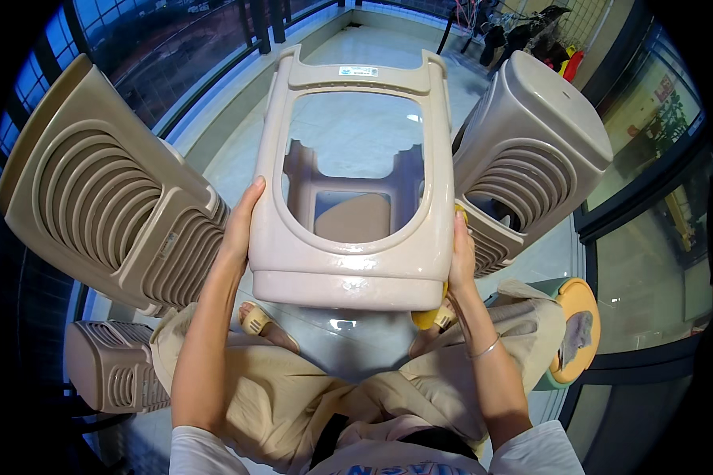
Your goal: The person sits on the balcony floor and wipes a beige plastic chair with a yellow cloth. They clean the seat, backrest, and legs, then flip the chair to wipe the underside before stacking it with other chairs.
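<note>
A beige plastic stool (350,285) is held up before me on its side, its legs pointing away and its seat edge towards me. Through the wide opening in its near side I see the far legs and a tan underside. A small label (358,71) with writing sits on the crossbar. My left hand (243,222) grips the left side, thumb on the edge. My right hand (462,249) holds the right side, with a yellow cloth (428,317) under it, hanging below the stool's corner. Most fingers of both hands are hidden behind the stool.
Tall stacks of similar stools stand on the left (136,225) and right (529,142). A shorter stack (116,365) is at lower left. Beside my right knee is a green bin with an orange lid (591,332) and a grey cloth (576,338) on it. Glass doors (647,279) line the right.
</note>
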The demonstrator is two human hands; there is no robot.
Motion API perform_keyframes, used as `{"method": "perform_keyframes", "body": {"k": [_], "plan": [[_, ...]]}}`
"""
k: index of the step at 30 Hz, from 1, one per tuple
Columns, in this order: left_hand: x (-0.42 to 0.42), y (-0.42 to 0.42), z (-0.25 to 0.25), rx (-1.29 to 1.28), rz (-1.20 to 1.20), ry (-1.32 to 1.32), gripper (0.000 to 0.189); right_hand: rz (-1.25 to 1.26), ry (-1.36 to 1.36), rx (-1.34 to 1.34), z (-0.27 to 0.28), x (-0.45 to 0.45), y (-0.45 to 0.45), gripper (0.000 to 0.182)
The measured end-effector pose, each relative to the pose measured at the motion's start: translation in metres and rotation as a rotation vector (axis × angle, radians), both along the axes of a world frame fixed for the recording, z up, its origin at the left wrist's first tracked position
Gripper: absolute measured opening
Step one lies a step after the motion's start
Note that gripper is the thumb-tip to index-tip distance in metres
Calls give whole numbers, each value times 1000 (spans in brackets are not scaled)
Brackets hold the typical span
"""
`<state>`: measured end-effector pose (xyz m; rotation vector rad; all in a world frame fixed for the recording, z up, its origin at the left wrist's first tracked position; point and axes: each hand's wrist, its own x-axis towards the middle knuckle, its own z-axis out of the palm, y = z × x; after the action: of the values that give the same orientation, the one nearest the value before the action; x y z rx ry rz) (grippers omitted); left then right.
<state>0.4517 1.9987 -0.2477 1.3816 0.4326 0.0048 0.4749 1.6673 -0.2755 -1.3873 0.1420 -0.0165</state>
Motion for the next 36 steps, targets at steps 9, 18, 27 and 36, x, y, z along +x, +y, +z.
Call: {"method": "perform_keyframes", "body": {"k": [9,18,27,36], "plan": [[-66,-76,69,992,-146,-625,45,-94,-215,-257,28,-43,25,47],[-63,-107,65,968,-115,-350,46,-157,-297,-463,19,-80,66,31],[-67,-96,48,958,-12,-316,55,401,-603,-714,-32,-162,63,19],[-78,-99,29,1046,-124,-549,51,609,-613,-801,-21,-101,60,36]]}}
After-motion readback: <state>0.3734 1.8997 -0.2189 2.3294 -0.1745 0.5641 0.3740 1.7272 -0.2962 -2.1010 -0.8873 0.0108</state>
